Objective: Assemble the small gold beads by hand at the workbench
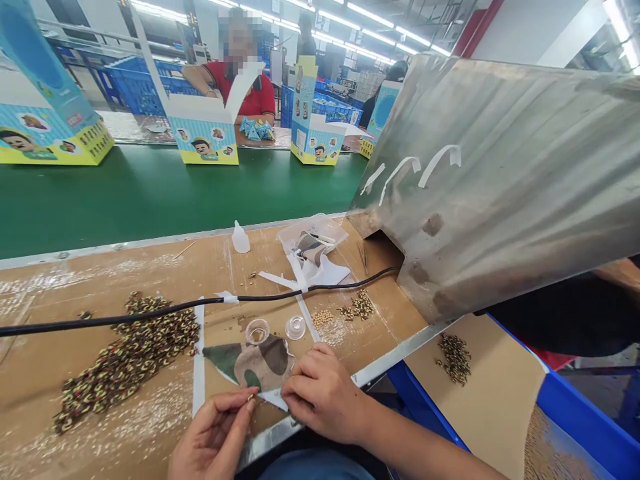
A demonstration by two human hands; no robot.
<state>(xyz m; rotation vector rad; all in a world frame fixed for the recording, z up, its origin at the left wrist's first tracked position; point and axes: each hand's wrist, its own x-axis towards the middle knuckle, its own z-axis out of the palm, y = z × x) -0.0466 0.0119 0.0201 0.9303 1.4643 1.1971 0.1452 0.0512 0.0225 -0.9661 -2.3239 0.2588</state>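
Observation:
Thumb and forefinger of my left hand [217,427] pinch a small dark and yellowish piece [251,397], its exact kind too small to tell. Just right of it, my right hand [323,393] is closed, its fingertips at the edge of a camouflage cloth [265,363]; what they grip, if anything, is hidden. On the cloth's far side sit a small clear cup [257,331] and a clear round lid-like dish [295,327]. A big heap of similar small pieces [135,360] spreads to the left. Beyond my right hand lie tiny tan beads [323,319] and a little dark pile [361,307].
A black cable [270,297] crosses the cardboard-covered table. Behind it are a white squeeze bottle [241,238], a plastic tray [313,233] and tweezers [363,259]. A large metal panel [490,173] leans at right. Printed boxes [210,137] stand across the green belt [150,200], near a person in red.

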